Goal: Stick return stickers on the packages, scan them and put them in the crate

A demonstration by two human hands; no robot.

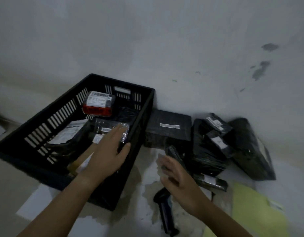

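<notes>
A black slatted crate (148, 106) stands on the floor by the wall. Several packages lie in it, among them a red one with a white label (98, 104) and a shiny wrapped one (110, 128). My left hand (108, 153) reaches over the crate's right wall with fingers straight above the shiny package, holding nothing. My right hand (177, 177), blurred, hovers with spread fingers beside a slim black package (173, 153) right of the crate. A black handheld scanner (165, 209) lies on the floor under my right wrist.
More black-wrapped packages sit against the wall: a flat box (170, 129), a stack (211, 144), a large bag (250, 147) and a small parcel (214, 183). Yellow sheets (250, 211) lie at the lower right, a white sheet (34, 206) at the lower left.
</notes>
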